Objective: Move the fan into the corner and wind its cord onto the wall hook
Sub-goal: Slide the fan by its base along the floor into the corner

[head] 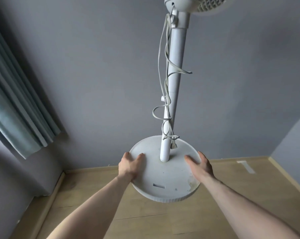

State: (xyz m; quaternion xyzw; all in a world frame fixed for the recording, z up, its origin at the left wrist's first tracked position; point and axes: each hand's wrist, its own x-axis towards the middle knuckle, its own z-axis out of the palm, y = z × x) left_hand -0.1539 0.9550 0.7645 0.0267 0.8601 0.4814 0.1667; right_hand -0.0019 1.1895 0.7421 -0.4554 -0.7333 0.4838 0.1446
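Grey wall point(94, 66) fills most of frame, wood floor point(145, 221) below, teal curtain point(16, 100) hanging at far left; room corner visible at right edge. White pedestal fan point(176, 66) standing close to wall, between curtain and that corner, so not yet cornered by the look of it; head cropped at top of frame. Round base point(163, 178) on floor, near side looks slightly raised, cannot confirm. Left hand point(131, 163) on left rim of base, fingers point(139, 156) spread flat on top, thumb seems to hook the edge; right hand point(200, 165) on right rim, fingers straight and laid on top surface; neither curled into a firm grip. Likely handling: base heavy and stiff, weight low, smooth plastic so slippery under flat palms; tall pole point(173, 83) makes it top-heavy if tipped; better hold under rim both sides, or one hand on pole. Cord point(163, 57) loosely looped and tangled down pole, limp, plug end dangling near base; snag risk when moving. Wall hook not in view.
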